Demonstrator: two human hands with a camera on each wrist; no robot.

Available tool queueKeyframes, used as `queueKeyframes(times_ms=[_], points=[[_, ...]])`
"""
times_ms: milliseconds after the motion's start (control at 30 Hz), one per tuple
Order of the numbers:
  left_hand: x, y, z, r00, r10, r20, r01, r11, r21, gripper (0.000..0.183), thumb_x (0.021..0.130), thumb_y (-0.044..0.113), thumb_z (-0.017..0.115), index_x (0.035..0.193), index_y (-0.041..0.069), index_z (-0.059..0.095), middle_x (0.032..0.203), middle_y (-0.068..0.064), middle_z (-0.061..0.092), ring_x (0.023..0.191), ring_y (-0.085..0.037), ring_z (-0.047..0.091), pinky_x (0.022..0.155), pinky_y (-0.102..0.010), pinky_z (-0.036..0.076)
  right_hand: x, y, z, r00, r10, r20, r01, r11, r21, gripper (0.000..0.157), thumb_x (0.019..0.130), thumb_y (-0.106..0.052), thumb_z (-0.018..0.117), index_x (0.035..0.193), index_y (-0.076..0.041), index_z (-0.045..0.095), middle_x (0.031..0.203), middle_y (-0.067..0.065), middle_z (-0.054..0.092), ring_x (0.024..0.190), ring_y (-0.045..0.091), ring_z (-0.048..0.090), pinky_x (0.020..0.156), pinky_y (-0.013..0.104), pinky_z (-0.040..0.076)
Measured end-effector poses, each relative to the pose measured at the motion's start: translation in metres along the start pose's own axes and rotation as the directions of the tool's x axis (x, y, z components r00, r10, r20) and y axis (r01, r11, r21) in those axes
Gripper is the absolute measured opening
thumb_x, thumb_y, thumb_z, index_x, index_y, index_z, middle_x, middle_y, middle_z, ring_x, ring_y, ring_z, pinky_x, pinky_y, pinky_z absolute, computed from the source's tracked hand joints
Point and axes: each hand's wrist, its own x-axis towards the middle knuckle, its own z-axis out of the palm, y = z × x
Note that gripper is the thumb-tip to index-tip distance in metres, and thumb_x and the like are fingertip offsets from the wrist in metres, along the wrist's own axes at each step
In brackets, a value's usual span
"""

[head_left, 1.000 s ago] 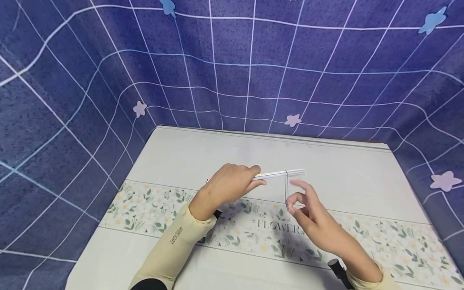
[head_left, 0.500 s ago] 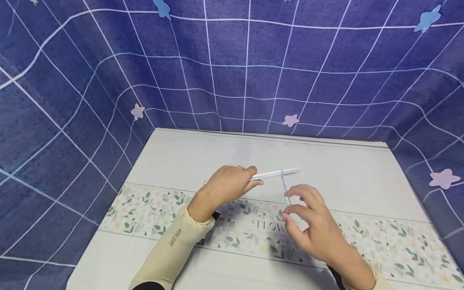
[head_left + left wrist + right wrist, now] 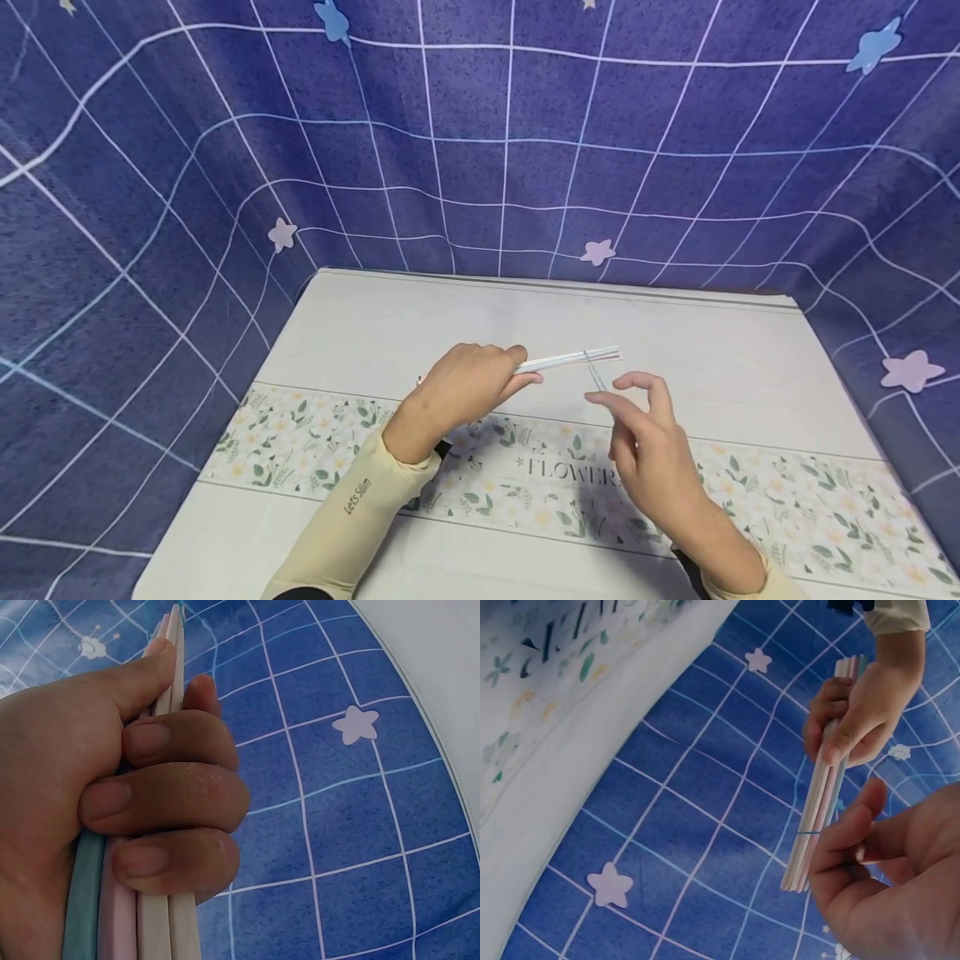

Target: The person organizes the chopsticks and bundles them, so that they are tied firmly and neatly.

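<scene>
My left hand grips a bundle of slim chopsticks, their free ends pointing right above the table. In the left wrist view its fingers wrap round the chopsticks, which are teal, pink and cream. Near their free ends a thin blue-grey rubber band circles the bundle, and a loop of it stretches down to my right hand. The fingers of that hand are bent and hook the loop. From the right wrist, the band lies across the chopsticks close beside the curled fingers; part of the loop is hidden behind them.
Both hands are over a white table cover with a floral strip lettered FLOWER. A blue grid-patterned curtain with stars surrounds the table at the back and sides.
The loop of rubber band hung long and straight down to the right fingers; now it is shorter and slanted. My right fingers have shifted up towards the chopsticks. The left hand keeps its grip.
</scene>
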Motion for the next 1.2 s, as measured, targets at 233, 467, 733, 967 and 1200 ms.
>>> queueKeyframes(times_ms=[233,467,733,967,1200], points=[[-0.001,0.002,0.0,0.999,0.028,-0.038,-0.027,0.999,0.046,0.04,0.107,0.051,0.056,0.091,0.014,0.06,0.064,0.006,0.052,0.05,-0.01,0.044,0.048,-0.032,0.044,0.002,-0.002,0.0,0.984,0.121,0.127,-0.1,0.983,-0.157,0.042,0.102,-0.004,0.065,0.143,0.001,0.062,0.134,0.013,0.049,0.055,-0.006,0.036,0.044,0.018,0.036],[0.0,0.003,0.001,0.998,0.022,-0.053,-0.019,0.998,0.058,0.041,0.108,0.051,0.054,0.088,0.015,0.059,0.062,0.004,0.055,0.051,-0.012,0.048,0.05,-0.036,0.048,0.0,0.0,0.005,0.983,-0.178,0.034,0.18,0.94,-0.291,0.013,0.084,0.005,0.079,0.095,-0.002,0.078,0.128,0.022,0.055,0.101,0.032,0.06,0.082,0.042,0.056],[-0.002,0.001,0.007,0.991,0.052,-0.123,-0.035,0.99,0.136,0.039,0.106,0.05,0.059,0.088,0.014,0.059,0.06,0.004,0.056,0.048,-0.01,0.046,0.046,-0.033,0.045,-0.002,-0.002,0.009,0.886,-0.459,0.069,0.464,0.87,-0.169,0.025,0.101,-0.003,0.044,0.104,-0.004,0.069,0.131,0.015,0.063,0.117,0.035,0.064,0.1,0.044,0.049],[-0.003,-0.001,0.007,0.982,0.076,-0.175,-0.045,0.984,0.173,0.039,0.104,0.05,0.061,0.09,0.015,0.057,0.061,0.007,0.055,0.048,-0.009,0.043,0.047,-0.032,0.045,-0.005,-0.003,0.007,0.967,-0.235,0.102,0.234,0.972,0.016,0.019,0.112,-0.01,0.046,0.109,-0.011,0.064,0.126,0.007,0.055,0.075,0.004,0.066,0.061,0.013,0.049],[-0.007,-0.006,0.006,0.968,0.102,-0.227,-0.062,0.982,0.18,0.037,0.103,0.049,0.065,0.093,0.014,0.055,0.063,0.007,0.057,0.047,-0.008,0.039,0.045,-0.03,0.041,0.002,0.007,-0.002,0.955,0.209,0.21,-0.274,0.893,0.357,0.013,0.114,-0.012,0.045,0.114,-0.004,0.055,0.102,0.008,0.064,0.055,0.006,0.067,0.035,0.021,0.035]])
